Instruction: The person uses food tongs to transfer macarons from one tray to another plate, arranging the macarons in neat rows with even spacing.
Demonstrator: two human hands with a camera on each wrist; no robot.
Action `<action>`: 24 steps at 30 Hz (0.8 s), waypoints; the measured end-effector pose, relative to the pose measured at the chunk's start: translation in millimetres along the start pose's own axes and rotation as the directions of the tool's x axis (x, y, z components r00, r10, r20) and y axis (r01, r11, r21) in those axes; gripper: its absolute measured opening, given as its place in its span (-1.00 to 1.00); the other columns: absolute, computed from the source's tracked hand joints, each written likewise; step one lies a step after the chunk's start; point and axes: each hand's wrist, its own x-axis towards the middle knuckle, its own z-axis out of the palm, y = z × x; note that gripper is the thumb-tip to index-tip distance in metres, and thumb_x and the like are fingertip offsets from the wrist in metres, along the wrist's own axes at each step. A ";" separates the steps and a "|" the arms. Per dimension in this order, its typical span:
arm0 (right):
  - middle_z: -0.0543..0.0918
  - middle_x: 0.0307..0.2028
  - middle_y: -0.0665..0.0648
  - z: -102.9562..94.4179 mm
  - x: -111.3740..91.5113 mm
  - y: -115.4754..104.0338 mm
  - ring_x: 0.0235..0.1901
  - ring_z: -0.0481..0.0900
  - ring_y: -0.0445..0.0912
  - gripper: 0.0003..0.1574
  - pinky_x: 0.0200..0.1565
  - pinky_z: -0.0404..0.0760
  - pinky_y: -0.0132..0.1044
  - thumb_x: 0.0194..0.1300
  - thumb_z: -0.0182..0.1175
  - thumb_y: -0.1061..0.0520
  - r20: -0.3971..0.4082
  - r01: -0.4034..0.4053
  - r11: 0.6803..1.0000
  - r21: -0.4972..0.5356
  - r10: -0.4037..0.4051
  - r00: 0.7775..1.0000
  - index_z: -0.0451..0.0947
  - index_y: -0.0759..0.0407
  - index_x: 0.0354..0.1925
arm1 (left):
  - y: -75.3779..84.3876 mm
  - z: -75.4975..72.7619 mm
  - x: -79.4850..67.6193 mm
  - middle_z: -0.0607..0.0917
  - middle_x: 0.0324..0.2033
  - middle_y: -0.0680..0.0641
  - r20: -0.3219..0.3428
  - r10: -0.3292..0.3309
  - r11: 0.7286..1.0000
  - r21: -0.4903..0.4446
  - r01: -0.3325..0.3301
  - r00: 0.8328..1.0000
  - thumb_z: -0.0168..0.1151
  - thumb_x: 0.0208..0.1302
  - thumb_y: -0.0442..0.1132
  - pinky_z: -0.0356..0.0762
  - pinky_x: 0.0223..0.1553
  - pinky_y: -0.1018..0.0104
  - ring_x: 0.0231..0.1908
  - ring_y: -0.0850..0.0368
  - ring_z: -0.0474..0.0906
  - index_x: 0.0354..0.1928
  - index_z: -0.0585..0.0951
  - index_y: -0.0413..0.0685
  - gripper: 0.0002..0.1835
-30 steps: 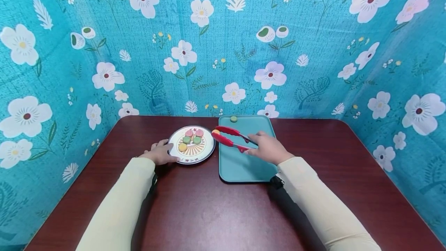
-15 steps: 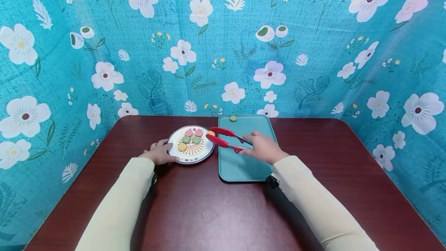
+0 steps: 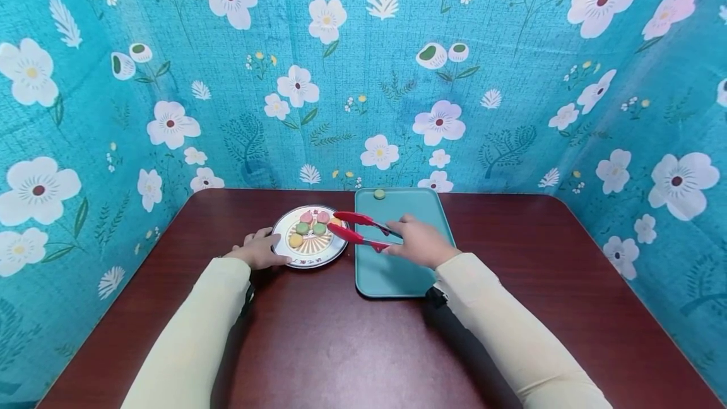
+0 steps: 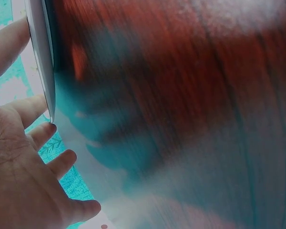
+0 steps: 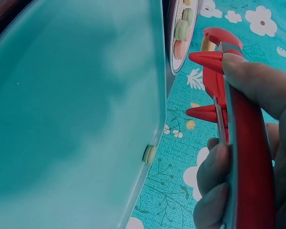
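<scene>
A white plate (image 3: 313, 262) with a dark rim bears pink, green and yellow macarons. My left hand (image 3: 258, 251) rests against the plate's left edge, thumb and index finger touching the rim; in the left wrist view its other fingers (image 4: 62, 164) extend loosely below. My right hand (image 3: 419, 242) grips red-tipped tongs (image 3: 354, 235), whose jaws reach over the plate's right side. Between the tongs' tips is a yellow macaron (image 3: 336, 222), partly hidden. A green macaron (image 5: 149, 154) lies by the far edge of the teal tray (image 3: 392, 273).
The plate and the tray stand side by side on a dark reddish-brown table (image 3: 329, 339). Behind and along both sides hangs a blue floral cloth (image 3: 363, 81). The right forearm (image 3: 505, 320) crosses the table beyond the tray's near right corner.
My right hand has moved left with the tongs, carrying the yellow macaron from the tray's left edge to over the plate's right side. My left hand and the plate have stayed in place.
</scene>
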 end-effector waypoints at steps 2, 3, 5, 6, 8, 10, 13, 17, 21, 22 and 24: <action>0.52 -0.05 0.17 0.2 0.9 -2.3 -0.22 0.52 -0.06 -0.15 -0.26 0.60 -0.21 0.11 0.42 -0.12 0.004 0.003 1.000 -0.002 -0.003 1.000 0.42 0.13 0.31 | -0.6 -0.2 -0.2 0.02 0.42 -0.36 -0.001 0.003 1.000 -0.002 -0.003 1.000 0.31 0.15 0.11 -0.17 0.25 -0.47 0.34 -0.40 -0.09 0.45 0.17 -0.20 -0.06; 0.51 -0.04 0.17 0.3 1.3 -3.1 -0.20 0.52 -0.05 -0.15 -0.24 0.61 -0.20 0.11 0.42 -0.11 0.005 0.004 1.000 -0.002 -0.004 1.000 0.43 0.12 0.30 | -0.6 -0.1 -0.3 0.02 0.42 -0.35 -0.001 0.001 1.000 -0.005 -0.001 1.000 0.31 0.15 0.11 -0.17 0.26 -0.47 0.34 -0.40 -0.09 0.45 0.17 -0.20 -0.06; 0.51 -0.02 0.17 0.4 2.0 -4.6 -0.19 0.53 -0.05 -0.16 -0.23 0.61 -0.19 0.11 0.42 -0.11 0.008 0.008 1.000 -0.007 -0.008 1.000 0.43 0.12 0.30 | -0.3 -0.7 -1.5 0.03 0.42 -0.36 -0.002 0.005 1.000 -0.002 -0.005 1.000 0.32 0.14 0.11 -0.15 0.25 -0.47 0.34 -0.41 -0.08 0.45 0.17 -0.20 -0.06; 0.52 -0.02 0.17 0.5 2.2 -5.4 -0.19 0.53 -0.05 -0.16 -0.23 0.61 -0.19 0.11 0.42 -0.11 0.011 0.010 1.000 -0.006 -0.010 1.000 0.43 0.12 0.30 | 0.1 -1.3 -2.3 0.03 0.41 -0.36 -0.003 0.007 1.000 0.000 -0.007 1.000 0.32 0.14 0.11 -0.14 0.25 -0.47 0.33 -0.41 -0.08 0.45 0.17 -0.21 -0.05; 0.52 -0.02 0.17 0.4 2.5 -7.1 -0.19 0.52 -0.04 -0.15 -0.23 0.61 -0.19 0.10 0.43 -0.10 0.013 0.010 1.000 -0.002 -0.010 1.000 0.43 0.13 0.30 | 0.7 -2.1 -3.1 0.03 0.41 -0.37 -0.004 0.010 1.000 0.005 -0.010 1.000 0.32 0.14 0.11 -0.13 0.24 -0.47 0.33 -0.42 -0.07 0.44 0.18 -0.22 -0.05; 0.51 -0.02 0.17 0.6 2.9 -8.6 -0.19 0.52 -0.05 -0.15 -0.24 0.61 -0.20 0.10 0.43 -0.10 0.017 0.007 1.000 0.001 -0.007 1.000 0.43 0.13 0.30 | 1.6 -2.9 -4.0 0.04 0.40 -0.38 -0.004 0.011 1.000 0.009 -0.011 1.000 0.33 0.13 0.11 -0.11 0.24 -0.47 0.32 -0.42 -0.06 0.44 0.17 -0.24 -0.05; 0.51 -0.02 0.16 1.4 3.8 -10.6 -0.20 0.51 -0.05 -0.14 -0.24 0.61 -0.20 0.09 0.43 -0.11 0.021 -0.001 1.000 0.000 0.001 1.000 0.42 0.11 0.31 | 1.6 -2.9 -3.4 0.04 0.40 -0.38 -0.004 0.009 1.000 0.016 -0.009 1.000 0.33 0.13 0.11 -0.12 0.24 -0.48 0.32 -0.42 -0.06 0.44 0.17 -0.24 -0.04; 0.51 -0.02 0.16 1.4 5.6 -12.5 -0.21 0.51 -0.06 -0.13 -0.26 0.61 -0.20 0.09 0.44 -0.10 0.025 -0.004 1.000 -0.003 0.005 1.000 0.42 0.11 0.31 | 2.1 -2.9 -3.8 0.04 0.40 -0.38 -0.007 0.008 1.000 0.026 -0.008 1.000 0.33 0.12 0.11 -0.11 0.24 -0.48 0.32 -0.42 -0.06 0.44 0.16 -0.25 -0.03; 0.51 -0.02 0.15 1.1 7.0 -14.9 -0.23 0.51 -0.07 -0.13 -0.27 0.59 -0.22 0.10 0.43 -0.12 0.029 0.004 1.000 -0.009 -0.004 1.000 0.41 0.10 0.32 | 3.5 -3.3 -5.0 0.05 0.40 -0.38 -0.011 0.003 1.000 0.026 -0.002 1.000 0.33 0.13 0.11 -0.11 0.24 -0.48 0.32 -0.42 -0.05 0.44 0.14 -0.27 -0.02; 0.51 -0.02 0.15 1.4 7.5 -15.4 -0.23 0.51 -0.08 -0.13 -0.28 0.58 -0.22 0.11 0.42 -0.12 0.031 0.007 1.000 -0.011 -0.007 0.999 0.41 0.10 0.32 | 3.7 -3.4 -5.2 0.05 0.40 -0.38 -0.011 0.000 1.000 0.025 0.000 1.000 0.33 0.13 0.11 -0.12 0.24 -0.47 0.32 -0.42 -0.04 0.44 0.14 -0.27 -0.02; 0.51 -0.03 0.14 2.0 8.5 -16.5 -0.24 0.51 -0.08 -0.13 -0.28 0.58 -0.22 0.11 0.42 -0.13 0.031 0.014 1.000 -0.016 -0.014 0.999 0.41 0.10 0.32 | 4.2 -3.7 -5.6 0.05 0.40 -0.38 -0.010 -0.005 1.000 0.022 0.006 1.000 0.34 0.12 0.10 -0.12 0.25 -0.47 0.31 -0.41 -0.04 0.44 0.13 -0.27 -0.01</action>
